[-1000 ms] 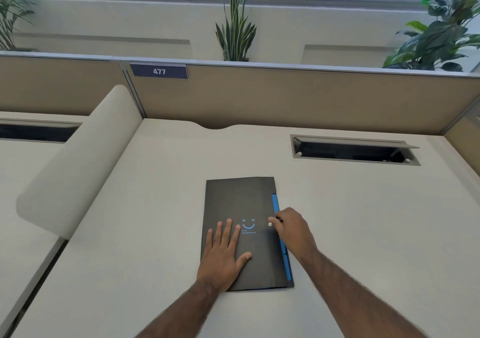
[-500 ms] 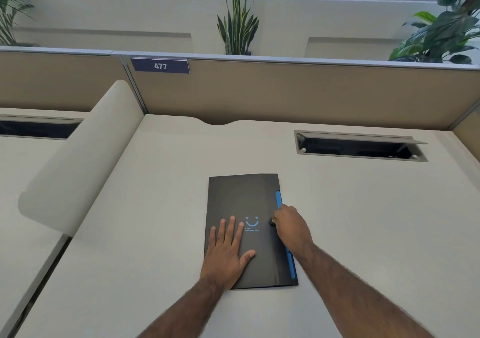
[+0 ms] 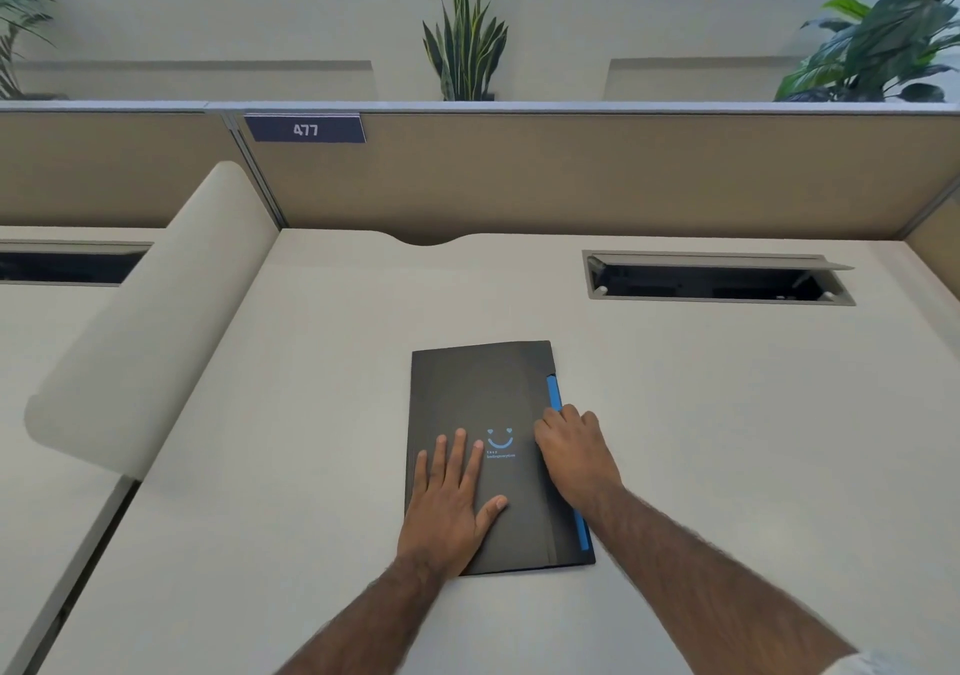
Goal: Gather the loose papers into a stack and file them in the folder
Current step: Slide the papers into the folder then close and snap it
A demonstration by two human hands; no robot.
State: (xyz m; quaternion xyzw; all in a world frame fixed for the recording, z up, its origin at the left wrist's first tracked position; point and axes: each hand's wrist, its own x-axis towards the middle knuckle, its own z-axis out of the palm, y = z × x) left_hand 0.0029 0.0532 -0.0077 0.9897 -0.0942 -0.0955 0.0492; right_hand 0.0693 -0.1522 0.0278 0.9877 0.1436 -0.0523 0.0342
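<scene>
Two bare hands rest on a closed black folder [image 3: 483,399] that lies flat on a pale desk [image 3: 727,414], directly in front of the person. To the left of both hands, a rounded cream divider [image 3: 150,321] slopes down between this desk and the neighbouring one. The left hand [image 3: 452,492] lies palm down on the lower left part of the cover, fingers spread and flat, thumb angled out to the right. Just right of its fingertips, a small blue smile logo [image 3: 500,440] with tiny unreadable text sits near the middle of the cover. The right hand [image 3: 574,453] comes next, curled knuckles-up over the folder's right side, fingers bunched and pressing down close to the logo; whether it pinches anything cannot be told. A blue strip [image 3: 555,394] runs along the folder's right edge, passing under this hand. Beyond and to the right of the hands, a rectangular cable hatch [image 3: 717,279] stands open in the desk. Behind everything, a tan partition carries a dark plate [image 3: 305,129] reading 477.
</scene>
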